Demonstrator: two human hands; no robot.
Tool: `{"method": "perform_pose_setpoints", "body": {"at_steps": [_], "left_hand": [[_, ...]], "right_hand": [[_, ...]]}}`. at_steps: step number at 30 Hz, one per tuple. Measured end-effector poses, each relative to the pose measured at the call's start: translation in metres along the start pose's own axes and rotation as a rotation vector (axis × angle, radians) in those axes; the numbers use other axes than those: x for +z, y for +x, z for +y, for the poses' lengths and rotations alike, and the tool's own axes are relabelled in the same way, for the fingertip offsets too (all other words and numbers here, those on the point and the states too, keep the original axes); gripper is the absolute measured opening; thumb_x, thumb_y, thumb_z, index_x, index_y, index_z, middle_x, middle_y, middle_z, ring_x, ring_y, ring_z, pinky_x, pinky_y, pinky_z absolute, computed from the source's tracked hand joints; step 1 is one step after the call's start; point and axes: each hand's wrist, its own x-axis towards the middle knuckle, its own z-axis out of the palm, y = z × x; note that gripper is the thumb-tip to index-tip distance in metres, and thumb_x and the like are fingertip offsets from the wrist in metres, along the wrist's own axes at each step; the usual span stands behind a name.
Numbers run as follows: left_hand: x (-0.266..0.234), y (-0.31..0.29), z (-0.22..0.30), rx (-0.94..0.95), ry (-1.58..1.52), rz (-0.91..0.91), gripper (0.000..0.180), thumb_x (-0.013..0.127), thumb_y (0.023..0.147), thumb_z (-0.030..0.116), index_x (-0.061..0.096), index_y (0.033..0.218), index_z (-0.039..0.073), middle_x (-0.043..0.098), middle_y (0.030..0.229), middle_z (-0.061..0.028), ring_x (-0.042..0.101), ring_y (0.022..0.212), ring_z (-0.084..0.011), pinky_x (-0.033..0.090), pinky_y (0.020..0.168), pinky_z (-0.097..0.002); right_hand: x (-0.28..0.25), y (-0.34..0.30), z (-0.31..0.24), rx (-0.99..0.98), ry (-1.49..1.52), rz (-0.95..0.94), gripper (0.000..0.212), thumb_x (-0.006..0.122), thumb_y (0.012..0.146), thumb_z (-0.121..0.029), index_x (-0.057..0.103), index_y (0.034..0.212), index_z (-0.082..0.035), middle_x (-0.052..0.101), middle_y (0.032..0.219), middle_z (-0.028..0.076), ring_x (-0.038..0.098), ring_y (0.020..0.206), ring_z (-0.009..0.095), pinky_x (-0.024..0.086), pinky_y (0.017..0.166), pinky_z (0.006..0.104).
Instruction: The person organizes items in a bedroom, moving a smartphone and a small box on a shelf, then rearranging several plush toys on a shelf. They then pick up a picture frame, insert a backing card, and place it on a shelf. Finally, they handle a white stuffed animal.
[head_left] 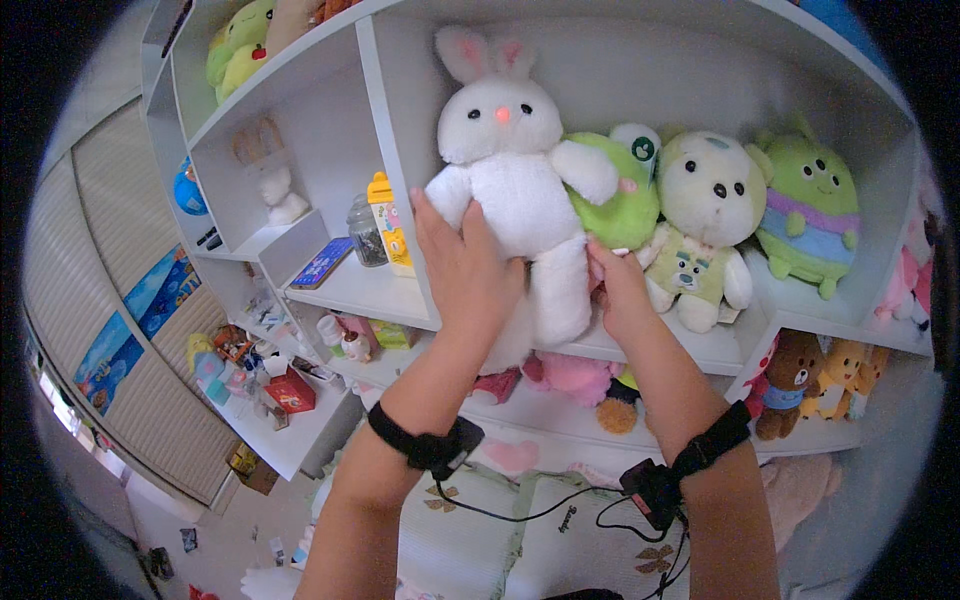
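Observation:
A white plush rabbit (510, 190) with pink inner ears and a pink nose sits upright at the shelf's front edge, its legs hanging over. My left hand (465, 265) is pressed round its side and lower body on the left, thumb and fingers closed on the plush. At the rabbit's other leg, my right hand (620, 285) has curled fingers against the white fur; part of its grip is hidden. Just behind the right hand sits a green frog plush (610, 185). Beside the frog are a cream bear plush (705, 190) and a green plush (808, 200) with a striped body.
Left of a white divider (385, 120) stand a yellow carton (390, 225), a glass jar (367, 230) and a blue phone-like slab (322, 263). Lower shelves hold a brown bear plush (790, 385) and a pink plush (570, 375). Black cables (540, 515) run between my wrist straps.

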Motion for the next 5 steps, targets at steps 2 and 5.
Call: {"method": "perform_pose_setpoints", "body": {"at_steps": [2,5], "left_hand": [[0.014,0.008,-0.020,0.118,0.254,0.060,0.054,0.065,0.059,0.017,0.045,0.106,-0.002,0.016,0.129,-0.0240,0.020,0.116,-0.0428,0.022,0.095,-0.0465],[0.041,0.011,-0.038,0.167,0.400,-0.002,0.055,0.063,0.060,0.015,0.043,0.110,0.002,0.009,0.135,-0.0127,0.015,0.119,-0.0411,0.020,0.096,-0.0472]], "right_hand": [[0.014,-0.003,-0.006,-0.067,0.019,0.017,0.035,0.058,0.071,-0.017,0.045,0.102,-0.006,0.054,0.085,0.004,0.052,0.073,0.015,0.041,0.058,0.0281],[0.002,0.026,-0.009,-0.276,-0.535,0.182,0.039,0.060,0.072,-0.025,0.046,0.103,-0.006,0.054,0.091,0.007,0.053,0.076,0.016,0.042,0.063,0.0287]]}}
